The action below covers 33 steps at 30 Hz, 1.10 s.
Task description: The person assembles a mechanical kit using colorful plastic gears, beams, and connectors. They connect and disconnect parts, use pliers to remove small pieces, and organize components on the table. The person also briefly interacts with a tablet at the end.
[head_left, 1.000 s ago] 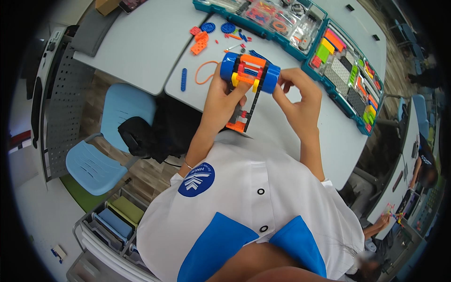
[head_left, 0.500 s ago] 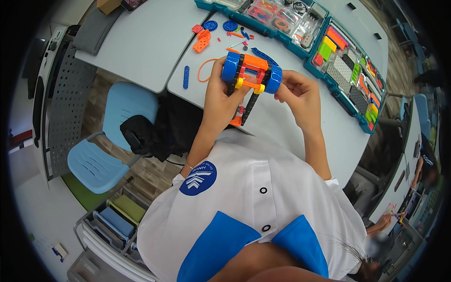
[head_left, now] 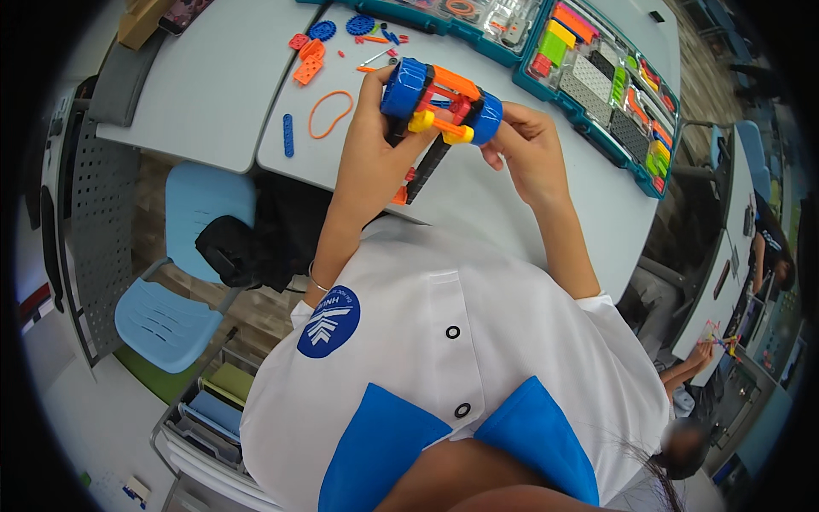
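Note:
A toy vehicle model of plastic building pieces, with an orange block (head_left: 456, 83) across its top, is held above the table's near edge. It has a blue wheel (head_left: 404, 87) on the left, another blue wheel (head_left: 487, 119) on the right, yellow connectors and long black beams. My left hand (head_left: 371, 158) wraps around its left side, thumb underneath near the yellow connector. By the right wheel's outer side is my right hand (head_left: 533, 154), fingers curled and pinched together. Whatever sits between those fingertips is hidden.
An orange rubber band (head_left: 311, 121), a blue perforated strip (head_left: 288, 135), orange blocks (head_left: 309, 66) and blue gears (head_left: 360, 25) lie left of the model. Beyond, a teal kit case (head_left: 533, 84) of colourful parts stands open. A light-blue chair (head_left: 205, 213) is at left; another person (head_left: 768, 239) sits far right.
The view has shifted, so the table things appear further left and up. The model has tilted, its right side lower. Both hands stay at it, with the right fingertips still beside the right wheel.

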Tool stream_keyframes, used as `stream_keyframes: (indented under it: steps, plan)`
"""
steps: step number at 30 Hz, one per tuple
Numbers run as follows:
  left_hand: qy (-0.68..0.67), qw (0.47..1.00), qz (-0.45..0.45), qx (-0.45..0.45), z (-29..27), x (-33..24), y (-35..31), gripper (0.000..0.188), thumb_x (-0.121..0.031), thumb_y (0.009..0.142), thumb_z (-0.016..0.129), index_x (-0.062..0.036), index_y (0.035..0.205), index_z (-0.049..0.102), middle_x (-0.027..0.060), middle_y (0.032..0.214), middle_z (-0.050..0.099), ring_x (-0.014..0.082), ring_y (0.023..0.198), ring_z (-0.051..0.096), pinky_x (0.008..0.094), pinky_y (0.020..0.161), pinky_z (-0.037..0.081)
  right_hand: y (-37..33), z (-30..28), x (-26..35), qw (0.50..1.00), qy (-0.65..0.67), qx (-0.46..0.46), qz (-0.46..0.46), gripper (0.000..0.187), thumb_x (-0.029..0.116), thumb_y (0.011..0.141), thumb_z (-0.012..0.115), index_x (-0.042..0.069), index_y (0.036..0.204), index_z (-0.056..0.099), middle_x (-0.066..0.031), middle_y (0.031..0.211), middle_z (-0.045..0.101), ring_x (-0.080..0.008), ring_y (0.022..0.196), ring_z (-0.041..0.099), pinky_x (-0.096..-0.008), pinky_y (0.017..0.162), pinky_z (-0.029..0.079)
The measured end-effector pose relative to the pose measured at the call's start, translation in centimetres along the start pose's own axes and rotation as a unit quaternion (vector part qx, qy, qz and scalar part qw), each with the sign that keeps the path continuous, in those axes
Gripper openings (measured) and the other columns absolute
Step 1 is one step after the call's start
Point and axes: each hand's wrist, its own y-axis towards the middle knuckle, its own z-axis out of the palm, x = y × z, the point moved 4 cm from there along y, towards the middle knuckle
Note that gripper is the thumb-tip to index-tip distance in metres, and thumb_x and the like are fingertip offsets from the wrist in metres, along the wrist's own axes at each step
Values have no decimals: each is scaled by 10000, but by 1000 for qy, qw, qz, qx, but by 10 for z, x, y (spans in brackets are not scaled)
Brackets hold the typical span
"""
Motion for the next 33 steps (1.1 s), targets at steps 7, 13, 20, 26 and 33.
stream_keyframes:
  steps: [7, 13, 20, 26, 33]
  plan:
    - [-57, 994, -87, 16, 1, 19, 6, 448, -229, 890, 746, 17, 1179, 508, 54, 838, 607, 53, 550, 525, 178, 474, 419, -7, 1, 16, 895, -370, -35, -246, 143, 16, 787, 718, -22, 917, 675, -67, 741, 644, -130, 624, 636, -255, 557, 506]
    - [-107, 976, -182, 60, 4, 37, -2, 397, -233, 892, 740, 8, 1144, 548, 49, 811, 592, 59, 530, 512, 189, 465, 409, -21, 6, 19, 781, -520, -23, -346, 161, 16, 723, 753, 5, 842, 645, -69, 716, 614, -178, 604, 636, -272, 544, 508]
    - [-77, 989, -123, 32, 14, 33, -1, 342, -205, 918, 701, -9, 1140, 530, 27, 788, 577, 64, 554, 517, 209, 496, 416, -21, -15, 12, 964, -251, -40, -75, 107, 51, 795, 722, -42, 818, 674, -72, 701, 655, -133, 572, 635, -252, 525, 519]
    - [-89, 988, -97, -76, -38, 26, 13, 153, -151, 966, 579, -1, 950, 558, -22, 636, 438, 67, 542, 406, 240, 539, 387, -26, -55, -2, 979, -181, -88, -29, 137, 78, 859, 715, -23, 951, 727, -69, 778, 680, -126, 644, 655, -245, 573, 536]
    - [-152, 980, -105, -77, -51, 39, 10, 144, -156, 972, 614, -45, 964, 522, -20, 667, 446, 45, 547, 377, 240, 541, 417, -12, -51, -26, 855, -481, -138, -138, 193, 79, 805, 764, 19, 984, 722, -68, 873, 644, -157, 733, 628, -277, 679, 520]
